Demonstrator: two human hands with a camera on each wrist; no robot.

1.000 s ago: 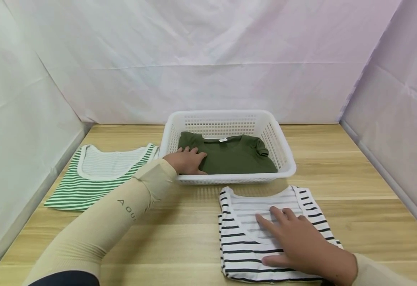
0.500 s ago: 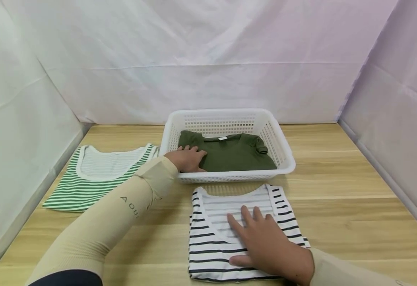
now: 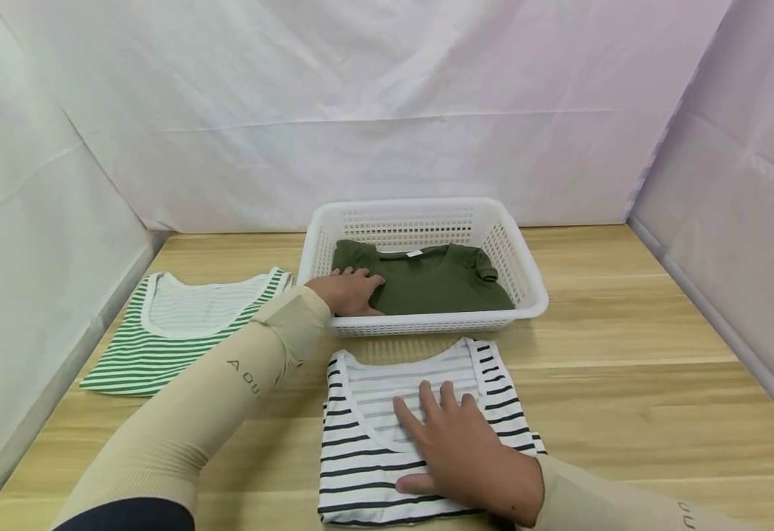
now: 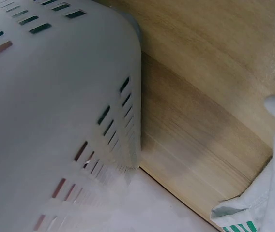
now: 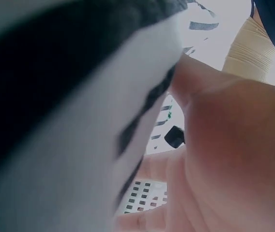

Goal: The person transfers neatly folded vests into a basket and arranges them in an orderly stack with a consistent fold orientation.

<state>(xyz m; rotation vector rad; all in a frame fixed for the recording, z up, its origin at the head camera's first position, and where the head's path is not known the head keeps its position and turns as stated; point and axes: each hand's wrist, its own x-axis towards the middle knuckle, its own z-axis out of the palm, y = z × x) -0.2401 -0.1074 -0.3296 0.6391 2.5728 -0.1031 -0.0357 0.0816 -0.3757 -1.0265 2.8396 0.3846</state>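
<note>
My left hand (image 3: 349, 290) reaches over the near left rim of a white plastic basket (image 3: 526, 295) and rests on a folded dark green shirt (image 3: 436, 284) inside, fingers relaxed. In the left wrist view the outer corner of the basket (image 4: 60, 96) fills the left side; the hand itself is hidden. My right hand (image 3: 456, 446) lies with spread fingers on a folded white shirt with black stripes (image 3: 367, 472), in front of the basket. The right wrist view has my palm (image 5: 234, 150) close beside the striped fabric (image 5: 74, 125).
A folded green-and-white striped shirt (image 3: 154, 354) lies on the wooden table (image 3: 639, 369), left of the basket and partly behind my left sleeve (image 3: 201, 405). White cloth walls (image 3: 387, 162) close off the back and both sides.
The black-striped shirt has slid left across the table under my right hand, to in front of the basket. My left hand stays on the dark green shirt.
</note>
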